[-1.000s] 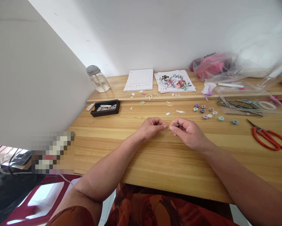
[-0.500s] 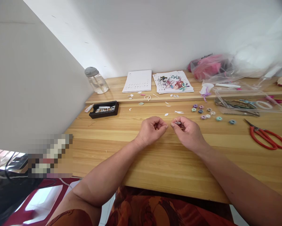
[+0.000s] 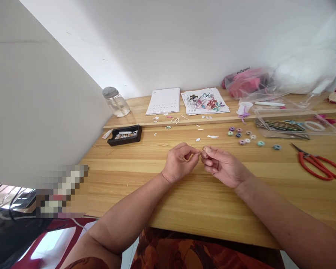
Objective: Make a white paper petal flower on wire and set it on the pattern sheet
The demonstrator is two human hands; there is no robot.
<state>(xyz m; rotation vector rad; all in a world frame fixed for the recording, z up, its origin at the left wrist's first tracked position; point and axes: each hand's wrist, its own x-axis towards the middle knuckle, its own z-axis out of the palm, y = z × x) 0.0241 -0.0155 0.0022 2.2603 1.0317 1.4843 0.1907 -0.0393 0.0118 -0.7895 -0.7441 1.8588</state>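
Observation:
My left hand (image 3: 180, 162) is closed in a pinch, with thumb and forefinger meeting close to my right fingertips. What it pinches is too small to make out. My right hand (image 3: 222, 162) is also closed, thumb against forefinger, turned so that its curled fingers show. The small leaf-shaped piece seen in it a moment earlier is now hidden by the fingers. Just beyond my hands lie a white leaf-shaped cutout (image 3: 198, 139) and a pointed white paper scrap (image 3: 212, 136). Several bobbins of coloured thread (image 3: 247, 141) sit to the right.
Red-handled scissors (image 3: 320, 164) lie far right, near a clear plastic box (image 3: 296, 123) of thread. A black tray (image 3: 125, 135) of beads is at left. On the raised ledge stand a bottle (image 3: 116, 101), white sheets (image 3: 163, 101) and a sheet bearing colourful flowers (image 3: 205, 101).
My right hand has rolled over, bringing its curled fingers into sight and covering the leaf-shaped piece. My left hand keeps its pinch. The whole view has shifted slightly.

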